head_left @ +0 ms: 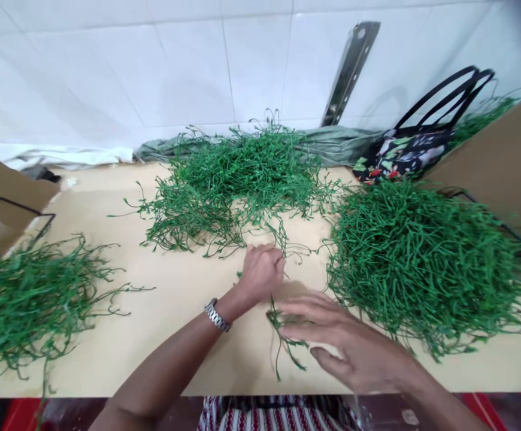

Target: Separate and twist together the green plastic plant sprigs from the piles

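Observation:
My left hand (264, 272), with a metal watch (218, 315) on its wrist, is closed in a fist over the middle of the table. Thin green stems show at the edges of the fist; how many it holds is hidden. My right hand (336, 341) is open, slightly blurred, fingers stretched to the left and thumb apart. Just beside its fingertips is a small bunch of green stems (282, 335), which look like artificial plant stems with small knobbed ends. Whether the fingers touch this bunch I cannot tell.
Piles of similar stems lie at the back (247, 170), right (422, 263) and left (31, 299) of the table (170, 353). Cardboard boxes (507, 161) stand at both sides. A floral bag (408, 152) leans by the tiled wall (188, 72), near a metal bracket (350, 75).

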`<state>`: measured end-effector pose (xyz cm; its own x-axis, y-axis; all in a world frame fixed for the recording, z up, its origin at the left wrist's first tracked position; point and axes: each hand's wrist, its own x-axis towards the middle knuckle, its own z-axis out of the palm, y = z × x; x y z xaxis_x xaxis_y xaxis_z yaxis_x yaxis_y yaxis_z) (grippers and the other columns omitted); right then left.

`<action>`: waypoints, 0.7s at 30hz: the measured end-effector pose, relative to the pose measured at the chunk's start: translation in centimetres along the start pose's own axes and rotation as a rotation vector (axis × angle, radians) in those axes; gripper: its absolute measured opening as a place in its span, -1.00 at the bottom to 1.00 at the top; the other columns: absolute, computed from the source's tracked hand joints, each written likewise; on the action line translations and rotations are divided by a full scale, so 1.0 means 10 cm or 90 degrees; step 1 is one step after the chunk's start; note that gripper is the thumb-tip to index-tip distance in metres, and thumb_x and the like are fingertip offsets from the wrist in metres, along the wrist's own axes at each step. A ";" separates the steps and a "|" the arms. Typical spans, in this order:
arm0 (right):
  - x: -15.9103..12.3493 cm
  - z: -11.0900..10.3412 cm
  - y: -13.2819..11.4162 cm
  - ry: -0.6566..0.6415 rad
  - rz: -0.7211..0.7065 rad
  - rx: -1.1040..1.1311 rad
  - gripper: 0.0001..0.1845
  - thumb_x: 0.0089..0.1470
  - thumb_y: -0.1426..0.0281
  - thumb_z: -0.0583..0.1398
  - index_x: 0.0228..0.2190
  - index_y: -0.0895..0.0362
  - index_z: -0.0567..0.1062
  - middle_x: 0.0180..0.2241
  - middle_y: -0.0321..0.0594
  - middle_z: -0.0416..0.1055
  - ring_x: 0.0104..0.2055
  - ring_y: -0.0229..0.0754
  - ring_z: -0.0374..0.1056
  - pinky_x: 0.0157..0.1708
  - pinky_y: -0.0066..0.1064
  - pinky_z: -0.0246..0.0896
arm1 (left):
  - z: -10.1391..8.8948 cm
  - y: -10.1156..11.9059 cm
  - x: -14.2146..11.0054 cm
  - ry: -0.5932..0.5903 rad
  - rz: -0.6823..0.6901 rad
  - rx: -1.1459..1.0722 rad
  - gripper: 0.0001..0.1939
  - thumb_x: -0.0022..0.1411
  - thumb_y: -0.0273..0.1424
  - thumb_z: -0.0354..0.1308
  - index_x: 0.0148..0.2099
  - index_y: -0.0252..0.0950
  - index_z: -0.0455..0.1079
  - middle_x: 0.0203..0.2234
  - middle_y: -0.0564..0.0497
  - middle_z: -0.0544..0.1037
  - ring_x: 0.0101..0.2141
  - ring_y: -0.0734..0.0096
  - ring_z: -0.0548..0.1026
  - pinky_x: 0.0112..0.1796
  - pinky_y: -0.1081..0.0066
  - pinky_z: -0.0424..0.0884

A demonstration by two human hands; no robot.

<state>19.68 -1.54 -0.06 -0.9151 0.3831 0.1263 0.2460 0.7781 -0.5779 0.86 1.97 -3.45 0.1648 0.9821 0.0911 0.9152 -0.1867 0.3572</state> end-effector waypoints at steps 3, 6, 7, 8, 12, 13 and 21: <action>0.25 -0.29 0.11 0.150 -0.013 0.002 -0.61 0.02 0.57 0.02 -0.12 0.09 0.41 -0.09 -0.18 0.38 -0.03 -0.19 0.24 -0.04 -0.20 0.14 | -0.05 0.05 -0.12 -0.010 0.055 -0.004 -0.77 0.14 -0.49 -0.07 -0.50 -0.31 0.34 -0.52 -0.03 0.46 -0.41 0.36 0.40 -0.34 0.34 0.18; 0.70 -0.45 0.29 0.119 -0.045 -0.066 -0.69 0.08 0.54 -0.02 -0.24 0.12 0.47 -0.23 -0.22 0.45 -0.17 -0.23 0.30 -0.12 -0.30 0.14 | -0.17 0.12 -0.23 0.001 0.121 -0.017 -0.79 0.12 -0.51 -0.05 -0.50 -0.33 0.35 -0.48 -0.08 0.48 -0.34 0.30 0.40 -0.26 0.29 0.18; 0.84 -0.48 0.36 0.060 -0.026 -0.112 -0.70 0.10 0.50 -0.03 -0.29 0.12 0.48 -0.28 -0.24 0.47 -0.21 -0.23 0.31 -0.15 -0.31 0.14 | -0.24 0.14 -0.28 -0.001 0.148 -0.027 -0.78 0.12 -0.52 -0.04 -0.52 -0.33 0.34 -0.48 -0.07 0.48 -0.35 0.30 0.39 -0.25 0.29 0.18; 0.97 -0.49 0.45 -0.003 0.014 -0.164 -0.68 0.13 0.44 -0.05 -0.35 0.13 0.50 -0.33 -0.24 0.48 -0.26 -0.22 0.33 -0.19 -0.33 0.14 | -0.33 0.16 -0.33 -0.012 0.175 -0.044 -0.77 0.12 -0.52 -0.04 -0.54 -0.33 0.32 -0.51 -0.05 0.46 -0.37 0.33 0.38 -0.26 0.30 0.18; 1.18 -0.47 0.80 -0.112 0.186 -0.288 -0.57 0.16 0.33 -0.08 -0.47 0.21 0.51 -0.36 -0.09 0.48 -0.28 -0.16 0.35 -0.25 -0.33 0.12 | -0.66 0.11 -0.58 -0.041 0.215 -0.135 -0.76 0.17 -0.53 -0.06 -0.49 -0.31 0.34 -0.54 0.01 0.42 -0.44 0.44 0.34 -0.32 0.36 0.18; 1.17 -0.47 0.85 -0.105 0.203 -0.294 -0.60 0.14 0.34 -0.05 -0.46 0.23 0.51 -0.32 -0.05 0.48 -0.24 -0.12 0.34 -0.23 -0.32 0.11 | -0.71 0.06 -0.63 -0.018 0.188 -0.148 -0.77 0.17 -0.52 -0.06 -0.48 -0.31 0.36 -0.53 0.00 0.43 -0.43 0.43 0.34 -0.33 0.37 0.19; 0.84 -0.57 0.40 0.107 0.113 -0.024 -0.70 0.14 0.31 0.01 -0.21 0.12 0.46 -0.23 -0.22 0.45 -0.21 -0.23 0.36 -0.25 -0.42 0.22 | -0.58 -0.27 -0.63 0.059 0.019 -0.351 -0.83 0.16 -0.46 0.02 -0.43 -0.33 0.39 -0.55 0.00 0.40 -0.47 0.45 0.34 -0.40 0.42 0.24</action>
<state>14.83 7.61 3.35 -0.7913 0.5905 0.1587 0.4130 0.7076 -0.5734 -4.79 -3.88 0.41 0.1319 0.9745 0.1816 0.5785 -0.2245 0.7842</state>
